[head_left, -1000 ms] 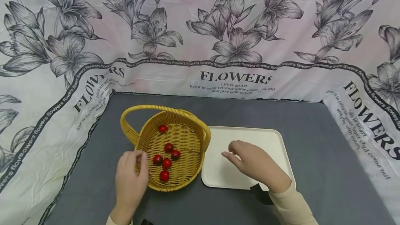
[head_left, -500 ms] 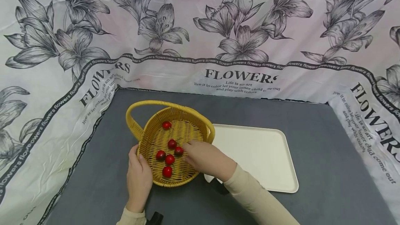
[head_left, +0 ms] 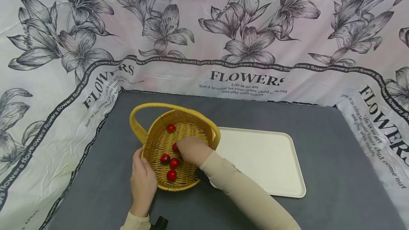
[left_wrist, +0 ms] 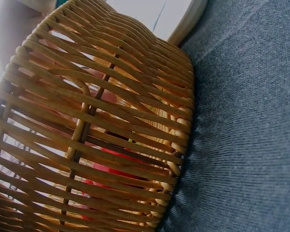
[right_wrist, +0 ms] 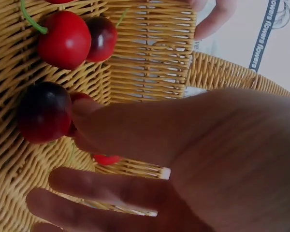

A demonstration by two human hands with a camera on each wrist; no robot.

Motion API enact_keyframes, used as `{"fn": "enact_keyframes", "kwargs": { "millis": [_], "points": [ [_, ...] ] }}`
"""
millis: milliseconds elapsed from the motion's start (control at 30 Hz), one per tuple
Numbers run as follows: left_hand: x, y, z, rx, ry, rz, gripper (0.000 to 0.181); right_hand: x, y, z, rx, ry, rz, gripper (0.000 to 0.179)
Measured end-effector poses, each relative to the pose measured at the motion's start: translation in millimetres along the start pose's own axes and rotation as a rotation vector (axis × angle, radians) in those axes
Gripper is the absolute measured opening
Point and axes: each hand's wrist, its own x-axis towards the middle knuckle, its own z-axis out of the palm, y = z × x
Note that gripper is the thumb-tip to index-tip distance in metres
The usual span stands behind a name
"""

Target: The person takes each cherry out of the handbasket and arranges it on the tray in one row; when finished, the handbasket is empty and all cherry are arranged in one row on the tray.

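**Right hand (head_left: 193,151) was down among cherries (head_left: 174,163) in a yellow basket (head_left: 190,129)**

Nearest, the left hand (head_left: 143,182) touched the basket's outer side at eight o'clock; whether its fingers gripped could not be told. One red cherry (head_left: 172,175) lay inside toward half past six. The right hand reached in toward three o'clock, thumb beside a dark cherry (right_wrist: 41,113), lower fingers extended; a pinch could not be confirmed. A cream tray (head_left: 255,159) lay at three o'clock on the grey counter (head_left: 326,173). Floral cloth (head_left: 198,42) hung at twelve.
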Motion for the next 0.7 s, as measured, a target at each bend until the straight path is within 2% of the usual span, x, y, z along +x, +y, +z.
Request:
{"fn": "enact_keyframes", "kwargs": {
  "millis": [167,267,467,700],
  "points": [
    [-0.9,0.1,-0.7,0.002,-0.005,-0.006,0.039,6.0,-3.2,-1.0,-0.010,-0.108,0.001,0.012],
    [-1.3,-0.1,-1.1,-0.004,-0.009,-0.015,0.040,8.3,-5.1,-2.5,-0.026,-0.145,-0.002,0.010],
    [-2.0,-0.1,-1.0,-0.029,-0.035,-0.027,0.041,11.6,-4.5,0.4,-0.044,-0.184,0.007,0.009],
    [-0.5,-1.5,-0.7,-0.042,-0.020,-0.024,0.040,12.3,-3.3,1.6,-0.062,-0.197,-0.012,0.008]
  ]
}}
